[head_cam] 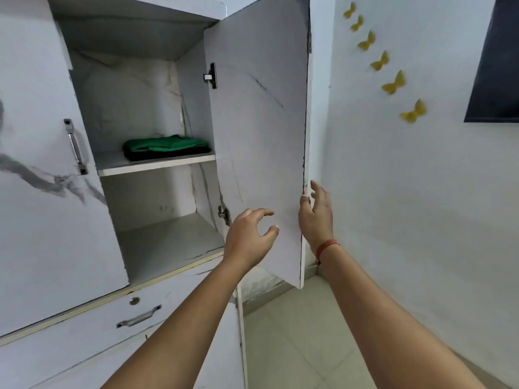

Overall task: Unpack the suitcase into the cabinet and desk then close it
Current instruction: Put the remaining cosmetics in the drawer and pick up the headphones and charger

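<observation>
While folded clothes [166, 147] sit at the shelf's [157, 164] right front corner in the cabinet [50, 220], both grips are open and empty: right hand [316, 217] on the door's [261, 141] free edge, left hand [250, 237] hovering, likely to swing it shut.

yellow butterfly decals [389, 64] on white wall [407, 178], dark panel [497, 66] — tiled floor [295, 332]

Open cabinet [168, 108] in front of me, two shelves showing.

The upper shelf [157, 164] carries one folded pile: a green garment [165, 143] lying directly on top of a dark one [168, 156], set toward the right side near the hinge wall, with bare board to its left. The lower shelf [168, 242] below it shows only its pale surface. Under my arms the floor [295, 332] is light tile.
</observation>
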